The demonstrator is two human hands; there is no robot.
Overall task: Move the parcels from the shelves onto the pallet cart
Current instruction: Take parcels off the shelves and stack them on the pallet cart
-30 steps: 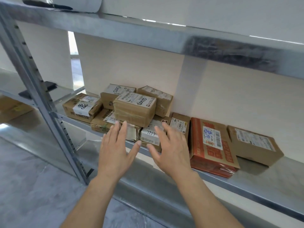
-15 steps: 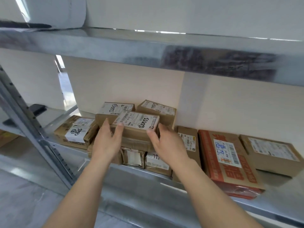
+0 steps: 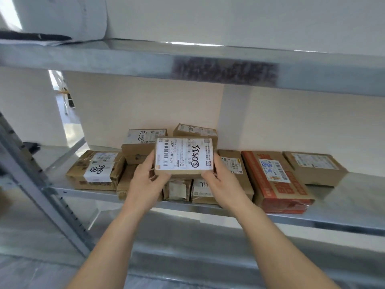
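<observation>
1. Since half a second ago the top parcel (image 3: 184, 157) has tipped up from lying flat, so its white label now faces the camera. Both hands have closed in from its corners onto its sides.
2. Left hand (image 3: 145, 184) clamps the parcel's left edge and right hand (image 3: 221, 183) its right edge. Both thumbs lie along the near lower rim, and the fingers wrap behind, out of sight.
3. Reason for the hold, as I judge it: squeezing from both sides keeps a smooth taped box from slipping, and the tilt frees it from the neighbours behind.
4. Parcel sits squarely between the two palms, above the small boxes (image 3: 177, 189) at the front of the shelf (image 3: 358, 202). Cannot tell whether its underside is touching them.
5. Two brown parcels (image 3: 143, 140) stand just behind it, and a red parcel (image 3: 277, 184) lies to the right, apart from the grip.
6. Pallet cart is not in view, so the carry is not yet begun.
</observation>
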